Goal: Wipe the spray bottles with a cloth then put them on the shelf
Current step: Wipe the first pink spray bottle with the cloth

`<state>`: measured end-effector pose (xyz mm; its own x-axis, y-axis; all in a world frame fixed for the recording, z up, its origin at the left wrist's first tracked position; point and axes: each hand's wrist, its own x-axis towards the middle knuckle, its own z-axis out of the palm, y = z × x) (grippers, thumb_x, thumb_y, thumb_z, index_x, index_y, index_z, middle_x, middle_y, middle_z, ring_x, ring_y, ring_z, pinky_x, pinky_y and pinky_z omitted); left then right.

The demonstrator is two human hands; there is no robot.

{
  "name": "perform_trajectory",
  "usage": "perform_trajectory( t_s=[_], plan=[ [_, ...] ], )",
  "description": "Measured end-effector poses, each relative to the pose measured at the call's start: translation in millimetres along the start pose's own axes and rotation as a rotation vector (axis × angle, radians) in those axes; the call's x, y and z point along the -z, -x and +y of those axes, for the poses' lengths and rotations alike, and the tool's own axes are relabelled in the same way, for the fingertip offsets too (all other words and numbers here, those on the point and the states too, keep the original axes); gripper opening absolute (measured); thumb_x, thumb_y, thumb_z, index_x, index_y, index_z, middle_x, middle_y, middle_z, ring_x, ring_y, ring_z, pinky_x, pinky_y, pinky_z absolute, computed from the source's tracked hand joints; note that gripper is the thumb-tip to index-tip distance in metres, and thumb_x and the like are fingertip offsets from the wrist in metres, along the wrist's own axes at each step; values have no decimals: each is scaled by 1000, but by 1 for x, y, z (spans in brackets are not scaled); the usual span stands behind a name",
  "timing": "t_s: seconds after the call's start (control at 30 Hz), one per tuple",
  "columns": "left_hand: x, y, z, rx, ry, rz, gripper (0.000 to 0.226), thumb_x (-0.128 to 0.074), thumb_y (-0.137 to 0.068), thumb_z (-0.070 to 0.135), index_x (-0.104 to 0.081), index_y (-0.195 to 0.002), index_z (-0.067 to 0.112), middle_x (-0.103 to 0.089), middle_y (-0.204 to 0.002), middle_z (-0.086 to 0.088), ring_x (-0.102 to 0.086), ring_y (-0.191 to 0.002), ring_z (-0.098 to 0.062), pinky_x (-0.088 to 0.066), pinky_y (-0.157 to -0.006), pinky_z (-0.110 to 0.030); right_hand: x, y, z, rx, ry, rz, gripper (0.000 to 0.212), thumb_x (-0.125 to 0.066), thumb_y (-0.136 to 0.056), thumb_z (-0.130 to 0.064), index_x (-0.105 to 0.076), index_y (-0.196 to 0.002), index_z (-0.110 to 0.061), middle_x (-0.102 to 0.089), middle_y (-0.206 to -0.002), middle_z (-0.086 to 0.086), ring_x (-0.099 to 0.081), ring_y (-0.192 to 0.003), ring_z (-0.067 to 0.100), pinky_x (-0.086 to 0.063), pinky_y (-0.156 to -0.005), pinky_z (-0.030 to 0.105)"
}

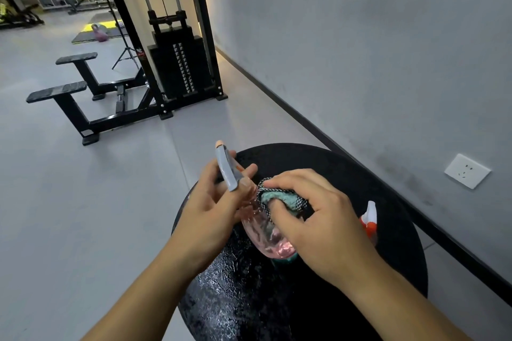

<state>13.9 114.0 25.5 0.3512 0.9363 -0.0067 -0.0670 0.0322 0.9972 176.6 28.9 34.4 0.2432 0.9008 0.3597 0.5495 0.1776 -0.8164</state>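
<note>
My left hand (213, 207) grips the neck of a clear pink spray bottle (266, 232) just under its grey trigger head (227, 171), holding it tilted above the round black table (304, 163). My right hand (313, 219) holds a teal and checkered cloth (279, 196) bunched against the bottle's upper side. A second spray bottle (370, 220) with a white and orange head stands on the table behind my right hand, its body mostly hidden.
A black cable machine (177, 63) with a weight stack stands ahead on the grey floor, with footrests (58, 91) to its left. A grey wall with a white socket (466, 171) runs along the right. A purple kettlebell (99, 34) sits on a far mat.
</note>
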Motion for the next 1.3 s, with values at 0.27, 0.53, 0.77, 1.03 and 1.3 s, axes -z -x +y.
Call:
perform_trajectory(
  t_s=[0.27, 0.53, 0.77, 1.03, 1.3],
  plan=[
    [6, 0, 0, -84, 3, -34, 51, -69, -86, 20, -56, -136, 19, -74, -132, -9, -71, -126, -22, -56, -105, -55, 11, -1, -2, -91, -49, -47, 25, -72, -90, -15, -76, -104, -36, -68, -109, -22, -63, -109, -3, -46, -87, 8],
    [12, -3, 4, -82, 76, -2, 59, -69, -86, 18, -50, -141, 16, -76, -131, -7, -72, -123, -30, -53, -105, -58, 20, -2, -6, -166, 58, -89, 20, -69, -95, -19, -74, -105, -36, -67, -109, -22, -50, -100, -25, -17, -75, -16],
    [11, -2, 3, -63, 76, -14, 66, -81, -82, 22, -50, -141, 17, -76, -131, -8, -72, -122, -32, -57, -102, -58, 15, -1, -3, -73, 41, -73, 23, -71, -94, -16, -74, -108, -34, -67, -113, -21, -57, -113, -11, -37, -90, -2],
    [15, -4, 3, -48, 169, -5, 54, -67, -86, 13, -51, -137, 14, -74, -133, -13, -72, -122, -37, -49, -108, -67, 18, 2, -6, -123, 61, -80, 20, -70, -97, -20, -74, -108, -36, -67, -114, -23, -49, -107, -25, -13, -77, -17],
    [21, -6, 10, -76, 213, 29, 53, -67, -84, 12, -52, -134, 15, -75, -131, -14, -72, -122, -38, -56, -102, -62, 16, 0, 3, -152, 14, -53, 22, -71, -94, -17, -74, -103, -37, -68, -107, -24, -62, -105, -8, -37, -84, -2]
  ],
)
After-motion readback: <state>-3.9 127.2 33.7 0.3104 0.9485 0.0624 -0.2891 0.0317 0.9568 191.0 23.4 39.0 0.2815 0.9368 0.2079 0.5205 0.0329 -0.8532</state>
